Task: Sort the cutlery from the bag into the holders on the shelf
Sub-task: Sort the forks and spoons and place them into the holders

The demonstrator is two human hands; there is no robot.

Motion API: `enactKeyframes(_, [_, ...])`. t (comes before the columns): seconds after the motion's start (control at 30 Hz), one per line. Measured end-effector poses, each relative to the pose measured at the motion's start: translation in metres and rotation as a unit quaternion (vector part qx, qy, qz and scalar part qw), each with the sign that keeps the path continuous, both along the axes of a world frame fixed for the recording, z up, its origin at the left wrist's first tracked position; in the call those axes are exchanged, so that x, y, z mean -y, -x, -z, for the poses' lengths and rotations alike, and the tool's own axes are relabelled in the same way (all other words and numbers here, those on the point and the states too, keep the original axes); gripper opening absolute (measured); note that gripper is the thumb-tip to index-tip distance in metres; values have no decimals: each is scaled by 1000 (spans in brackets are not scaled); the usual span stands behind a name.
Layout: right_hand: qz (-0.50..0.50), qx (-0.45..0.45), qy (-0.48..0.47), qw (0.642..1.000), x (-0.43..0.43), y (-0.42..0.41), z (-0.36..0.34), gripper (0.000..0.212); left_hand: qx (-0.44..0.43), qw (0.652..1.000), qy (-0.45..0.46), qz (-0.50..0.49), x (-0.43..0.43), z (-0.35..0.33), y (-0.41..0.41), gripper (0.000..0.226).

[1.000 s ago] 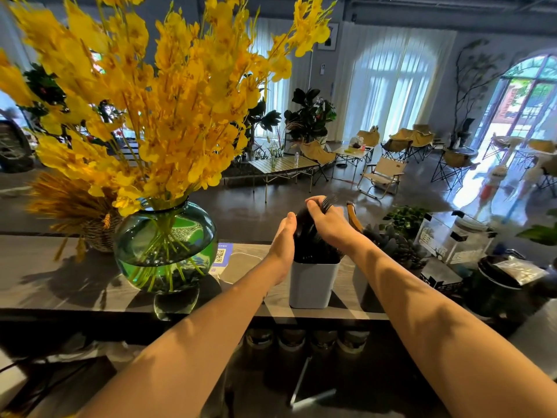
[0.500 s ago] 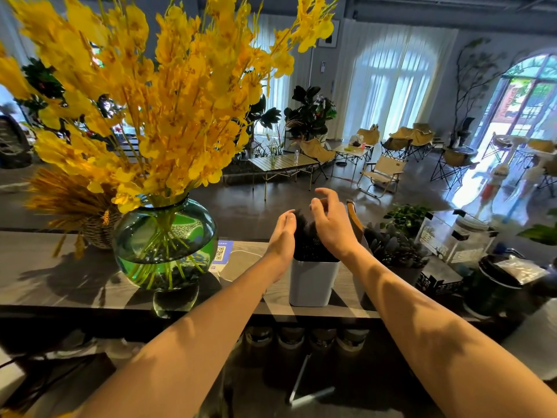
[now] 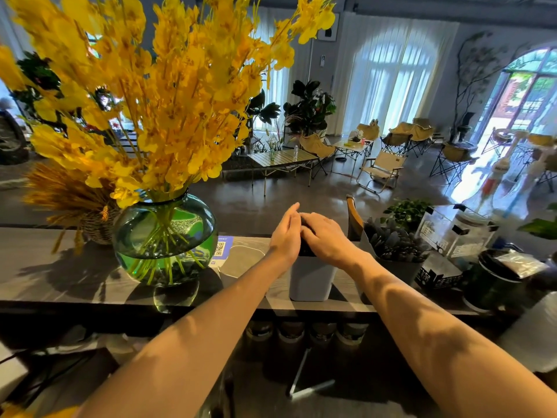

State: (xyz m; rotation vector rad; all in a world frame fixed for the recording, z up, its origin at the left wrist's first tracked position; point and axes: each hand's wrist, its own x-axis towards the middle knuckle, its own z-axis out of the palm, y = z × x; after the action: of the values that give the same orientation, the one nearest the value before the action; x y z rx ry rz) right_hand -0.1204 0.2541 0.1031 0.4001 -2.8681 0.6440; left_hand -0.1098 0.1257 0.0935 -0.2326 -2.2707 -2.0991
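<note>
Two bare hands met over the white holder [image 3: 312,279] that stood on the dark wooden shelf [image 3: 60,267]. The left hand [image 3: 284,236] was held flat and upright, fingers together, its palm against the left side of the black cutlery [image 3: 305,250] bunched in the holder. The right hand [image 3: 325,236] lay palm down across the top of that bundle, fingers extended toward the left hand and touching it; whether it gripped any piece could not be told, since the hands covered most of the cutlery. Just to the right stood a second holder [image 3: 398,267] filled with more dark cutlery [image 3: 391,239], and a brown handle [image 3: 353,217] rose between the two holders. To the left, near the white holder, a green glass vase [image 3: 165,236] of yellow flowers [image 3: 156,86] rested on the shelf, with a blue QR-code card [image 3: 221,250] beside it. A black cup [image 3: 494,282] with a clear packet on top sat at the far right.
</note>
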Motion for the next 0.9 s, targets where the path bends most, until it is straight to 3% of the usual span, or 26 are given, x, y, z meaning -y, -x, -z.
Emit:
enactKeyframes(0.13, [-4, 38, -20, 999, 0, 1, 7, 68, 2, 997, 68, 38, -1, 6, -7, 51])
enactKeyframes(0.3, [18, 9, 40, 999, -3, -17, -1, 50, 36, 996, 63, 58, 2, 14, -6, 83])
enactKeyframes(0.43, [27, -31, 76, 996, -4, -37, -1, 48, 45, 994, 69, 67, 11, 7, -25, 60])
enactKeyframes(0.6, [26, -85, 176, 980, 7, -83, -1, 50, 5, 998, 37, 43, 26, 12, -53, 51])
enactKeyframes(0.9, [61, -16, 230, 971, 48, -177, 40, 56, 52, 997, -64, 8, 78, 60, -136, 36])
